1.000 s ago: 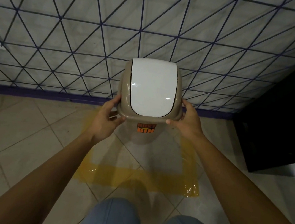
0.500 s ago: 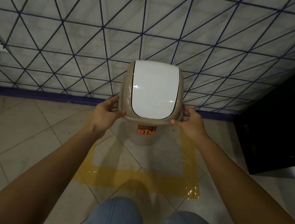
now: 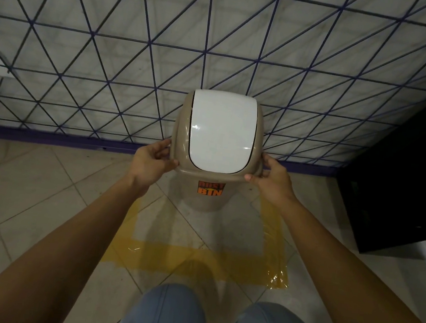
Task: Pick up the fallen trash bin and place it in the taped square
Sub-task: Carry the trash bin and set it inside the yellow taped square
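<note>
Both bare arms reach forward, the left hand (image 3: 152, 163) and right hand (image 3: 274, 181) facing each other, fingers curled in a grip.

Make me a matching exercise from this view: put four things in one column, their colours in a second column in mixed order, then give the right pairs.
Things:
1. swing lid
2. bin body
3. taped square
4. wall lines

Colours:
A. yellow
B. dark blue-purple
C. white
D. beige

Pairs: 1-C, 2-D, 3-A, 4-B

The left hand and right hand grip the bin's rim on either side.
</note>
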### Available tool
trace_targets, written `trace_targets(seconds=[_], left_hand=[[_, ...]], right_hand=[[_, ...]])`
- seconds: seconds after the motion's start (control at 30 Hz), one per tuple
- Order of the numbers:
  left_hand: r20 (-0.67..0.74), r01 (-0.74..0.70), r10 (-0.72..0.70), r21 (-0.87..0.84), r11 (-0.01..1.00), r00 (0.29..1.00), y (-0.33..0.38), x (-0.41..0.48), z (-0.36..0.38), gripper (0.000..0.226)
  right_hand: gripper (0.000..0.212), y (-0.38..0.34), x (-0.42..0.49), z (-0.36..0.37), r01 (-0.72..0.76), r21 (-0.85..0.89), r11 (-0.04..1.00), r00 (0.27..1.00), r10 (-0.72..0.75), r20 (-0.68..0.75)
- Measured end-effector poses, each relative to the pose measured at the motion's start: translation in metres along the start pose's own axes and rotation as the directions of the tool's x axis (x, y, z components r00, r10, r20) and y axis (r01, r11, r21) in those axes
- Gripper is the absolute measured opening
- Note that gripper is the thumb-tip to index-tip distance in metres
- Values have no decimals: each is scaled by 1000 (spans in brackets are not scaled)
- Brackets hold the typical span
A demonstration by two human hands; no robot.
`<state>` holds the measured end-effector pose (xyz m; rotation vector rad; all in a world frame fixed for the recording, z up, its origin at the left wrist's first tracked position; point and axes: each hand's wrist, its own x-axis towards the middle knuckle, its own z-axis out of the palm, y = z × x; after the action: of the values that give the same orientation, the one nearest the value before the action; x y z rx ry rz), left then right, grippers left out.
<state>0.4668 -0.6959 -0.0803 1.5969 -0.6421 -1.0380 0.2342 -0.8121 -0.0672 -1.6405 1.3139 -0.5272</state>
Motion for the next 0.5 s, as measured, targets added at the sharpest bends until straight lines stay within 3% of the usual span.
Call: trace_targets(seconds=[0.27,0.5], left_hand=[[-32,-31,33,87,996,999,3,-4,3,66],[17,-289,310,416,862,950,6,-19,20,93]], right_hand=[[80,3,-1,2,45,-13,999,999,-45,13],[103,-4,-8,11,194,-75,978,980,-196,-29]])
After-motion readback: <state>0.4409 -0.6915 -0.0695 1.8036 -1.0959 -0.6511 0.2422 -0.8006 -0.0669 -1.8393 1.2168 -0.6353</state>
